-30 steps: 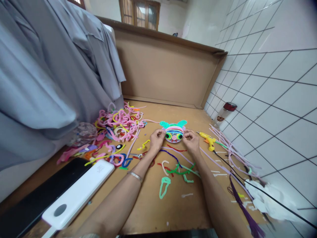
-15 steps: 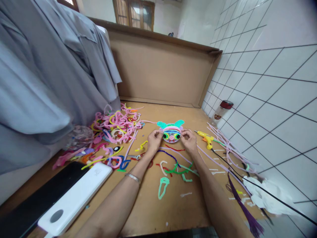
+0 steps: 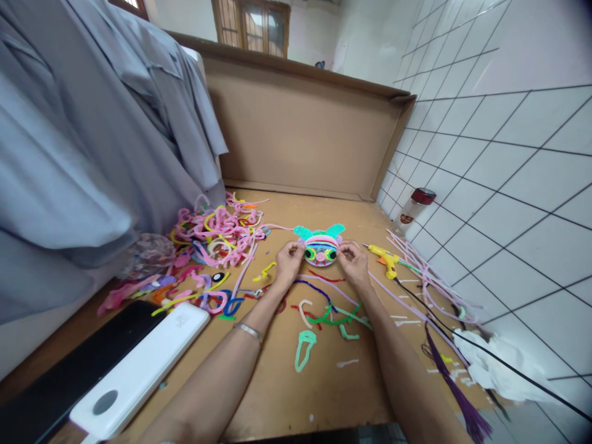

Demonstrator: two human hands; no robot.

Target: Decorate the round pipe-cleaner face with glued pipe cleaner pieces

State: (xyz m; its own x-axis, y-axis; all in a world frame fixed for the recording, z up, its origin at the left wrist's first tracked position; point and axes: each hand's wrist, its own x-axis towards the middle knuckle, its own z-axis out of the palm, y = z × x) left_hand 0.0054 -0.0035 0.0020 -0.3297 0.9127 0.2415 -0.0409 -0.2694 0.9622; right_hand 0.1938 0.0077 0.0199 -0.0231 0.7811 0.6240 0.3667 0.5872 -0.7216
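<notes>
Decent room on the table (image 3: 324, 394) toward its near edge, some at the far edge too. Pipe-cleaner animal face (image 3: 320, 241) sits between left hand (image 3: 288, 260) and right hand (image 3: 354, 263), fingertips pinching its sides.

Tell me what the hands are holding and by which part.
The colorful animal-face piece, by its two side edges: left hand on one, right hand on the other, fingertips beside the eyes.
</notes>
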